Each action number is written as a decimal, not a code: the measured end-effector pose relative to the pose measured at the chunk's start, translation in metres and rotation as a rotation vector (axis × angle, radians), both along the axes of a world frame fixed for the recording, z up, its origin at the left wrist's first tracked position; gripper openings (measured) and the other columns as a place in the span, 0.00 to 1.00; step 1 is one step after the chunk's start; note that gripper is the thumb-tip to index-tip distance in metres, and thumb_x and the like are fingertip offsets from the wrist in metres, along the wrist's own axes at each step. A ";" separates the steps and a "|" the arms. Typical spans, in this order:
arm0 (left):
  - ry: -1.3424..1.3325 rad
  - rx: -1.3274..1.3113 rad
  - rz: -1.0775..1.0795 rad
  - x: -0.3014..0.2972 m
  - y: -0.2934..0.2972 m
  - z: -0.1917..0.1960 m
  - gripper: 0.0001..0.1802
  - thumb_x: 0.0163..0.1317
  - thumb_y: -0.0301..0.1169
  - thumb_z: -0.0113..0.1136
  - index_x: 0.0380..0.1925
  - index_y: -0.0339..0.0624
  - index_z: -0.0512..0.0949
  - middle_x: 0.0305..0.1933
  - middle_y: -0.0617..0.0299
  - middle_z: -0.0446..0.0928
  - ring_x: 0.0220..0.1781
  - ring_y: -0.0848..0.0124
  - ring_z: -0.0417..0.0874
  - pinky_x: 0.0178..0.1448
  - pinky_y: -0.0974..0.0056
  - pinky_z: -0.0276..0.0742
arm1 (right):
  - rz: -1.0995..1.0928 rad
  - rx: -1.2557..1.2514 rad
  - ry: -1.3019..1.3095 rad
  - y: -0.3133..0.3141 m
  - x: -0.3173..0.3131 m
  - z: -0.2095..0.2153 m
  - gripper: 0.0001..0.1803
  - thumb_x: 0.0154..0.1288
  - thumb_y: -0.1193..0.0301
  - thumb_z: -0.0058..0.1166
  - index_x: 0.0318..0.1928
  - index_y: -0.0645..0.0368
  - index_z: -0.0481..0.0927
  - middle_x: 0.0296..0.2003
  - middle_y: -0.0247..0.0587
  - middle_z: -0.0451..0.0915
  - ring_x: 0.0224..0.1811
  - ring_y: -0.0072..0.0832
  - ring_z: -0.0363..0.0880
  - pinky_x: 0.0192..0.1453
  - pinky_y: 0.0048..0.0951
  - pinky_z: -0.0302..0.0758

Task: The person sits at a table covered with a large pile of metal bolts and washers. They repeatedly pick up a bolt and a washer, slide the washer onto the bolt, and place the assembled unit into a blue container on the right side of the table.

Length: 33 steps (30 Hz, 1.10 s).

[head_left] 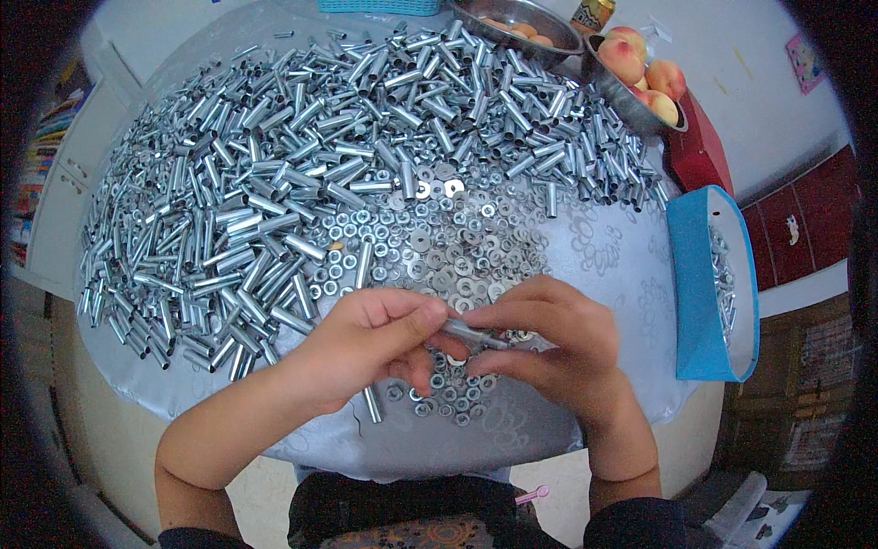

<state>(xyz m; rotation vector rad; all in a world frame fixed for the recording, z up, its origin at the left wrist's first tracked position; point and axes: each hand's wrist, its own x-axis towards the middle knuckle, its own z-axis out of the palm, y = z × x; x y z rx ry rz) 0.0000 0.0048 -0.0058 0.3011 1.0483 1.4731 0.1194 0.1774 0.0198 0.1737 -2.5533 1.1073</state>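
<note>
Near the front edge of the table, my left hand (366, 334) pinches a metal sleeve bolt (471, 335) between thumb and fingers. The bolt tilts slightly down to the right, its thinner end toward my right hand (553, 334). My right thumb and forefinger are apart on either side of that end, and the forefinger comes close to the sleeve. Whether it touches is hard to see. Beneath both hands lie loose nuts (455, 400) and flat washers (466, 288). One metal tube (371, 403) lies beside my left hand, partly hidden by it.
A broad heap of metal tubes (274, 174) covers the table's far and left parts. At the right edge stands a blue fabric bin (700, 293) holding metal pieces. Bowls of peaches (631, 91) and eggs (549, 50), a can (593, 15) and a red box (700, 151) stand at the back right.
</note>
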 end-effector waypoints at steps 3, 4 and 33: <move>0.033 0.016 -0.018 0.001 0.001 0.001 0.19 0.66 0.41 0.48 0.42 0.34 0.74 0.37 0.54 0.79 0.24 0.77 0.77 0.30 0.73 0.76 | 0.033 0.027 -0.050 -0.002 -0.002 -0.001 0.29 0.39 0.63 0.69 0.47 0.52 0.77 0.33 0.39 0.77 0.36 0.36 0.77 0.40 0.33 0.72; 0.004 0.014 0.015 0.002 0.000 0.001 0.19 0.66 0.41 0.48 0.42 0.34 0.74 0.36 0.55 0.79 0.24 0.78 0.77 0.30 0.73 0.76 | 0.007 -0.003 -0.083 -0.003 -0.002 0.002 0.31 0.38 0.62 0.69 0.48 0.53 0.76 0.33 0.40 0.77 0.36 0.37 0.76 0.41 0.34 0.72; -0.117 -0.128 0.205 -0.004 0.000 -0.002 0.17 0.65 0.40 0.50 0.37 0.33 0.75 0.26 0.66 0.74 0.23 0.81 0.73 0.35 0.71 0.76 | -0.273 0.062 -0.013 0.005 -0.008 -0.001 0.14 0.47 0.70 0.64 0.37 0.57 0.80 0.29 0.39 0.78 0.26 0.30 0.76 0.31 0.28 0.72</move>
